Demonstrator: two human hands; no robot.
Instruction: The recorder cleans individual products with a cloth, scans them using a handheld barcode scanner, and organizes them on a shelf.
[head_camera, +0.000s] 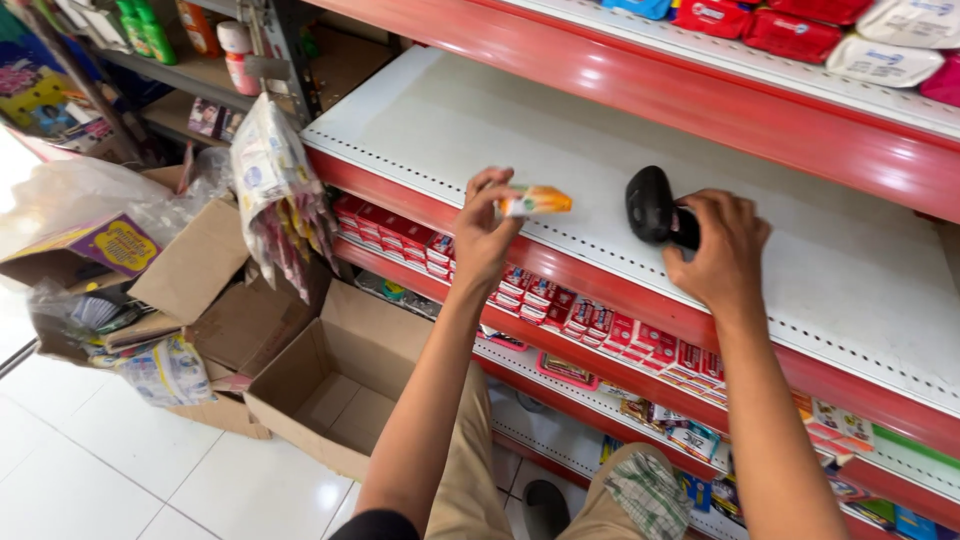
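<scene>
Shop aisle w/ red-edged shelving — the white perforated shelf (520, 130) at chest level is bare, rows of small red boxes (590, 322) below, open cardboard box (335, 385) on the tile floor. Right hand (722, 250) grips a black handheld scanner (655, 205) over the shelf. Left hand (482, 235) pinches a small orange-and-white packet (535, 201) at its fingertips, just beside the scanner — not touching.

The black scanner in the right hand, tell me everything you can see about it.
The scanner is a black handheld device with a rounded, glossy head that looks like smooth plastic. The right hand grips its lower part, so the handle is mostly hidden behind the fingers. Its head points left, toward the small orange and white packet pinched in the left hand. It is held in the air just above the bare white shelf, touching only the hand.
</scene>
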